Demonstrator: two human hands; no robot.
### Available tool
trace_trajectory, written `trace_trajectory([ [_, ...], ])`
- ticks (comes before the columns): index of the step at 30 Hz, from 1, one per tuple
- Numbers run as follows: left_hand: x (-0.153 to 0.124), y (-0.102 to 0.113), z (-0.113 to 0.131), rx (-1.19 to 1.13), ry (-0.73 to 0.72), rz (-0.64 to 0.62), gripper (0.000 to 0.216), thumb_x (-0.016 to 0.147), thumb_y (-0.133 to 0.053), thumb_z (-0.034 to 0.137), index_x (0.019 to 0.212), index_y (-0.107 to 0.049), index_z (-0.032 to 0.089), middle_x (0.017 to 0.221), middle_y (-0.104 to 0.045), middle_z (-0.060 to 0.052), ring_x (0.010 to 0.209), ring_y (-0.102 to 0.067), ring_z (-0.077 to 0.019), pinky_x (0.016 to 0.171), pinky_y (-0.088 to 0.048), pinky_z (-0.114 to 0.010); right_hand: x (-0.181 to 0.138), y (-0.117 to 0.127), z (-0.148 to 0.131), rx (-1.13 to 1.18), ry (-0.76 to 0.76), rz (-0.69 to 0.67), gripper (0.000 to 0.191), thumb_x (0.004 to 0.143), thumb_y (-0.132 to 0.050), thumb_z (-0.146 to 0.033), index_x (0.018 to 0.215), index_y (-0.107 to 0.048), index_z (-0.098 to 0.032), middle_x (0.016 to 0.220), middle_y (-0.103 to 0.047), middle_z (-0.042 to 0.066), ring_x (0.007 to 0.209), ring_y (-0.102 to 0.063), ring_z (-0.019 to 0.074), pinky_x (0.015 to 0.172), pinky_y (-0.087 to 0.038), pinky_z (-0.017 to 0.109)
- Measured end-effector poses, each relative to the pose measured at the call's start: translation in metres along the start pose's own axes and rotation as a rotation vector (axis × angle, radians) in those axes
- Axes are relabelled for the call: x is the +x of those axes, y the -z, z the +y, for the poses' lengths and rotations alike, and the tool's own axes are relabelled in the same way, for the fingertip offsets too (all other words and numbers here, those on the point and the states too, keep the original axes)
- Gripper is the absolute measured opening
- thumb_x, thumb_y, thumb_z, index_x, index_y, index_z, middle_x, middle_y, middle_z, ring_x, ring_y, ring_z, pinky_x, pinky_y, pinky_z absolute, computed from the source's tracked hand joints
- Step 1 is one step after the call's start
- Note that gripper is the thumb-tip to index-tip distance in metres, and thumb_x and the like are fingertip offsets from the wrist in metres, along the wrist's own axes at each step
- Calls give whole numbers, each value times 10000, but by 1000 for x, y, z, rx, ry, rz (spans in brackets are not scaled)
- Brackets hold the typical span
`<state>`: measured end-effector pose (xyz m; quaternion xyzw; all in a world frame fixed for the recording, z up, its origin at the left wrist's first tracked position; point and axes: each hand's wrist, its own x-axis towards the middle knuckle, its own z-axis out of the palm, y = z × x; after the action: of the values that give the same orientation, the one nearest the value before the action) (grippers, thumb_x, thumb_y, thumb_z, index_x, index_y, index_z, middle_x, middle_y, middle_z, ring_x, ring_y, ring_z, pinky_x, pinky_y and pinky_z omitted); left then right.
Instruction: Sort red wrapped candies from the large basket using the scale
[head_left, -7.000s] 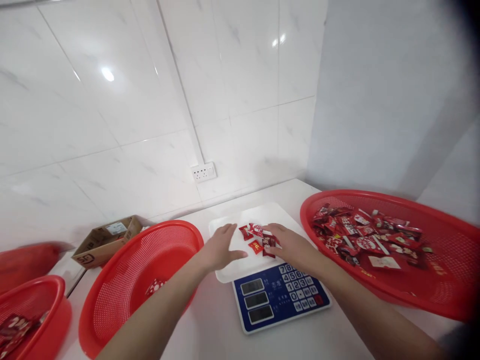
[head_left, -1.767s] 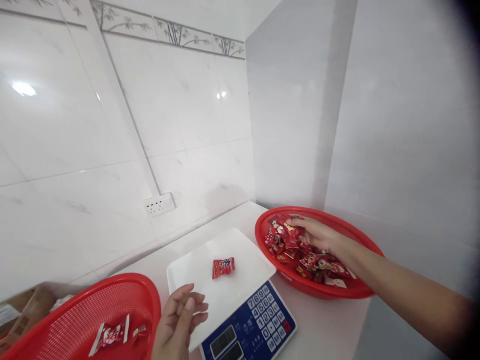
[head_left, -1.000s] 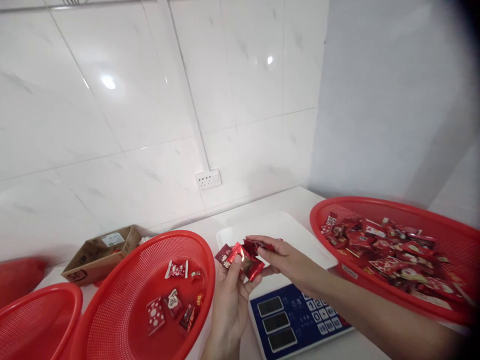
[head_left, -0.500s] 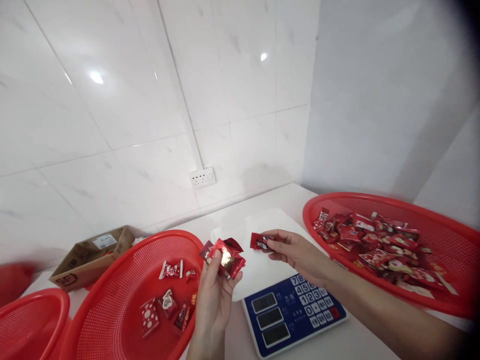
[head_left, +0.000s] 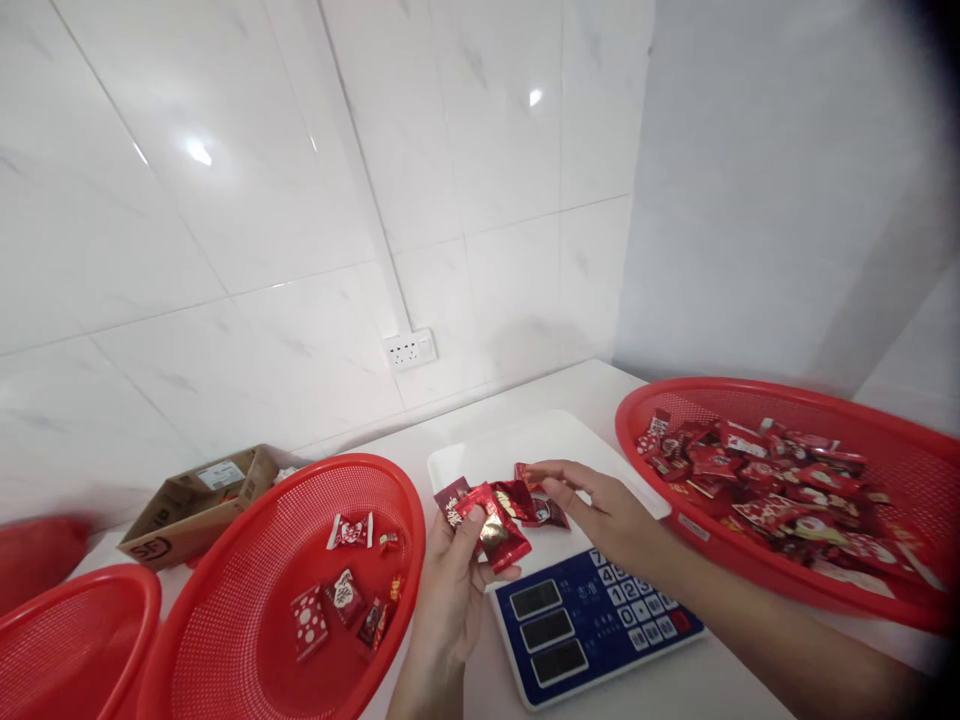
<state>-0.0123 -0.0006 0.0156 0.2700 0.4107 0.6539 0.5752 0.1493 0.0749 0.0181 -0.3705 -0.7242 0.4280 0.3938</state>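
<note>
My left hand (head_left: 448, 590) is raised in front of the scale, fingers closed on a bunch of red wrapped candies (head_left: 491, 515). My right hand (head_left: 600, 505) reaches in from the right and pinches one red candy (head_left: 529, 472) at the edge of that bunch, above the white weighing platform (head_left: 585, 445) of a blue-faced digital scale (head_left: 592, 620). The large red basket (head_left: 922, 445) on the right holds several red candies (head_left: 750, 480). The red mesh basket (head_left: 247, 610) on the left holds several candies (head_left: 349, 590).
Another red basket (head_left: 67, 640) sits at the far left edge, with more red behind it. An open cardboard box (head_left: 199, 495) stands against the white tiled wall. A wall socket (head_left: 409, 349) with a cable duct is above the counter. A grey wall closes the right side.
My right hand fetched candies from the right basket and passed them to my left hand. Half a second ago it held one apart; now it is back at the bunch.
</note>
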Motion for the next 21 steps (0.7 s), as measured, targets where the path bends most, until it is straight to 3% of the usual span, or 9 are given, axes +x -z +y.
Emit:
trace_trajectory([
  [4, -3, -3, -3, 66, 29, -86, 301, 751, -671, 324, 997, -593, 169, 857, -664, -52, 698, -656, -160, 503, -549, -212, -2, -6, -3, 219, -79, -167, 253, 786, -574, -421, 915, -628, -211, 834, -652, 24, 757, -606, 175, 694, -485, 305],
  [7, -3, -3, -2, 69, 11, -78, 320, 738, -681, 329, 999, -592, 168, 884, -663, -57, 719, -651, -165, 520, -551, -223, -3, -6, -4, 217, -121, -80, 236, 769, -574, -430, 727, -599, -198, 634, -579, -17, 593, -547, 136, 554, -450, 258],
  [12, 1, 1, 5, 30, -32, 54, 366, 689, -728, 332, 990, -574, 191, 751, -631, 12, 603, -629, -118, 480, -518, -186, -5, 1, -5, 297, -208, 67, 253, 753, -575, -445, 684, -559, -202, 592, -568, -24, 546, -517, 122, 533, -428, 247],
  [21, 3, 1, -2, 26, -73, -41, 298, 736, -676, 398, 891, -573, 166, 596, -572, 50, 413, -495, -46, 345, -375, -126, -10, 5, -5, 243, -199, 112, 257, 757, -564, -449, 671, -559, -207, 577, -577, -17, 548, -514, 131, 533, -428, 253],
])
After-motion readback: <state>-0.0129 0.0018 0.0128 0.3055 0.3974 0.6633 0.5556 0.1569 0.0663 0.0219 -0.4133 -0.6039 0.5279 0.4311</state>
